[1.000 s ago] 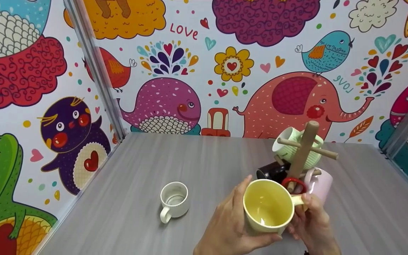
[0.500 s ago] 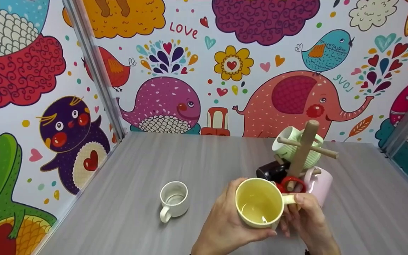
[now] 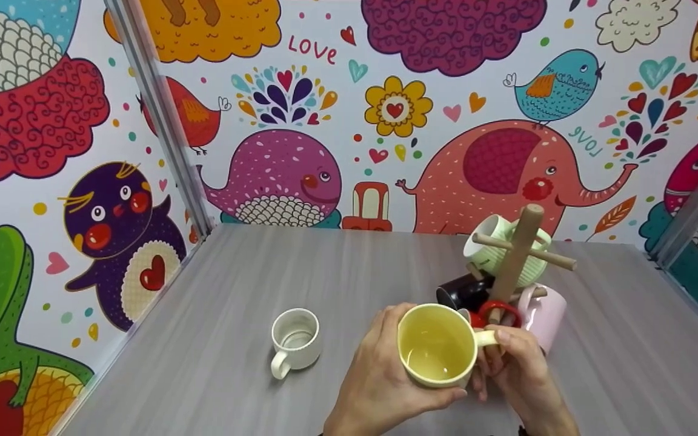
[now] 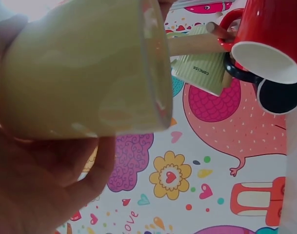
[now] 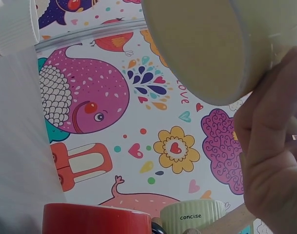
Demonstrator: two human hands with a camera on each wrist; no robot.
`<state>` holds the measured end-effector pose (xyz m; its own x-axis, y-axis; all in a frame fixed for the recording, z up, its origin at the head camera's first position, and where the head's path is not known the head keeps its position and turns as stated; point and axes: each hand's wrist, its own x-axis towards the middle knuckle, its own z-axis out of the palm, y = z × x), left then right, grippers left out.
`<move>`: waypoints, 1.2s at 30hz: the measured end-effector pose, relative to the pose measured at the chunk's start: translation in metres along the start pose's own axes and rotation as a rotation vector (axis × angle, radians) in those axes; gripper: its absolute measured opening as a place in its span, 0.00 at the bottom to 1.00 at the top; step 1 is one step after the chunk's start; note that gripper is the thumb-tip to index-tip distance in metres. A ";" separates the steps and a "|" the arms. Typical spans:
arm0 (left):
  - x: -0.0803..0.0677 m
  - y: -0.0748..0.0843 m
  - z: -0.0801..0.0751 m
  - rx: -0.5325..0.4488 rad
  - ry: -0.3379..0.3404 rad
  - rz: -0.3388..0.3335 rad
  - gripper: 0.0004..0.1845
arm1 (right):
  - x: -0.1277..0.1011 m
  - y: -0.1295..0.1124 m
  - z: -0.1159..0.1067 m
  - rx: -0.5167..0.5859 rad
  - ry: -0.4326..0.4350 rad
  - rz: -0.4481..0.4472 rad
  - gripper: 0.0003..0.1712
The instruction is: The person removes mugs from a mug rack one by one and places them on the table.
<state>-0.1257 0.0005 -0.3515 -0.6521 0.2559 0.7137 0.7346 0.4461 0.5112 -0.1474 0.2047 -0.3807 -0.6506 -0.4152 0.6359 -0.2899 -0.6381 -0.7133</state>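
A pale yellow mug (image 3: 437, 346) is held between both hands, its mouth tipped toward the head camera and its inside bare. My left hand (image 3: 379, 375) grips the mug's body from the left, thumb below the rim. On the other side my right hand (image 3: 521, 369) pinches the handle between thumb and fingers. In the left wrist view the same yellow mug (image 4: 85, 73) fills the upper left, with the left fingers (image 4: 89, 170) curled under it. The right wrist view has the mug (image 5: 207, 48) at the top, the right fingers (image 5: 270, 97) against it.
Behind the hands stands a wooden mug tree (image 3: 515, 254) bearing a light green mug (image 3: 488, 254), a black mug (image 3: 461, 292), a pink mug (image 3: 546, 321) and a red mug (image 4: 270, 39). A white mug (image 3: 296, 339) sits upright on the grey table (image 3: 203, 363), left of the hands.
Both hands have shifted the yellow mug to the left, away from the pink mug, keeping their holds. The white mug and the mug tree have stayed put.
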 end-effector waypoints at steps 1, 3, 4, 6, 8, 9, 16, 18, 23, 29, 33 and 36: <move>0.000 0.000 0.000 0.002 0.001 0.000 0.45 | 0.000 0.000 0.000 0.006 0.005 0.002 0.21; 0.000 0.000 0.001 0.009 0.004 -0.001 0.46 | -0.001 0.000 0.000 0.022 0.012 0.003 0.21; 0.000 0.001 0.001 0.014 0.007 0.002 0.46 | -0.001 0.000 -0.001 0.028 0.013 0.001 0.21; 0.000 0.001 0.002 0.016 0.010 -0.001 0.46 | -0.002 0.000 -0.001 0.032 0.019 -0.001 0.21; 0.000 0.001 0.002 0.015 0.014 -0.006 0.46 | -0.001 0.000 0.000 0.029 0.019 0.002 0.21; 0.000 0.001 0.002 0.015 0.018 -0.004 0.45 | -0.001 0.000 0.000 0.025 0.018 0.004 0.21; 0.000 0.000 -0.001 0.042 0.008 -0.008 0.46 | 0.001 0.001 0.002 -0.004 0.017 0.029 0.21; 0.000 0.000 -0.002 0.050 0.005 -0.009 0.46 | 0.001 0.001 0.002 0.005 0.020 0.035 0.21; 0.000 0.001 -0.001 0.040 0.006 -0.016 0.46 | 0.001 0.001 0.001 0.023 0.012 0.035 0.21; 0.001 -0.002 0.000 0.033 0.034 -0.020 0.44 | 0.000 -0.002 0.000 -0.138 0.074 -0.015 0.22; 0.001 -0.006 -0.002 0.013 0.055 -0.064 0.43 | -0.002 -0.008 0.000 -0.260 0.281 -0.090 0.19; 0.000 -0.009 -0.005 0.000 0.076 -0.086 0.43 | -0.004 -0.015 -0.001 -0.264 0.404 -0.125 0.16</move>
<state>-0.1316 -0.0074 -0.3538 -0.6966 0.1507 0.7015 0.6765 0.4636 0.5721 -0.1415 0.2169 -0.3730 -0.8041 -0.0283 0.5938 -0.5171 -0.4592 -0.7223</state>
